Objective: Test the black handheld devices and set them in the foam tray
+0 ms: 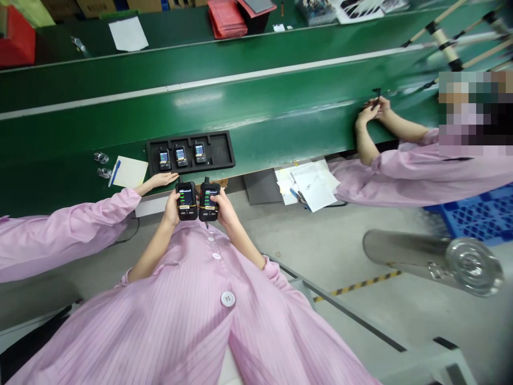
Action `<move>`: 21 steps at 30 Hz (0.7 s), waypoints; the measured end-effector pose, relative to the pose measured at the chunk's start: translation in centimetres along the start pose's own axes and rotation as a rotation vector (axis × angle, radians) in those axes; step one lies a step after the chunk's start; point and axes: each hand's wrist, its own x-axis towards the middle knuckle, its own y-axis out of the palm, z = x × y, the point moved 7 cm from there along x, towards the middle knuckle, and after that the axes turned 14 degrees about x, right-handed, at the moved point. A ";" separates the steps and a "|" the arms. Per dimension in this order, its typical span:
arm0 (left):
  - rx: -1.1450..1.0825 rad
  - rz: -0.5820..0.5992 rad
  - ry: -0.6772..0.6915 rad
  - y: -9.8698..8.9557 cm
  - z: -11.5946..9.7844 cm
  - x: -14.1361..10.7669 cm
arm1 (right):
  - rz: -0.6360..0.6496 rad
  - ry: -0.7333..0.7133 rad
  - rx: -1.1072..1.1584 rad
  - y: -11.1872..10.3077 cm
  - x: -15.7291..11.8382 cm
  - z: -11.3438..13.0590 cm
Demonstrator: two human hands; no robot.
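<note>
My left hand [172,209] is closed around a black two-way radio [186,201] with a lit screen and a stubby antenna. A second black radio [209,202], much the same, is gripped by my right hand [225,208], its thumb lying at the screen's edge. Both radios are held upright side by side in front of my pink coat, screens facing me. Just beyond them, a black foam tray [221,152] lies on the green bench, with three radios [181,156] in its slots and the rightmost slot bare.
At the left, a co-worker's hand [162,179] reaches to the tray's front edge. Another co-worker's hands [372,111] hold a small black part at the right. Papers [315,184], a notepad [132,172] with a pen, red sheets [227,18] and a metal cylinder [412,251] stand around.
</note>
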 end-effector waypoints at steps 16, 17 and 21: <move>0.087 -0.029 -0.006 -2.9 -1.8 5.6 | -0.206 0.022 0.121 -3.5 8.9 -0.6; 0.104 -0.063 -0.007 -3.3 -1.8 5.9 | -0.220 0.028 0.129 -3.7 9.5 -0.9; 0.092 -0.134 -0.058 -4.6 -1.4 7.3 | -0.243 0.037 0.132 -4.6 11.4 -1.2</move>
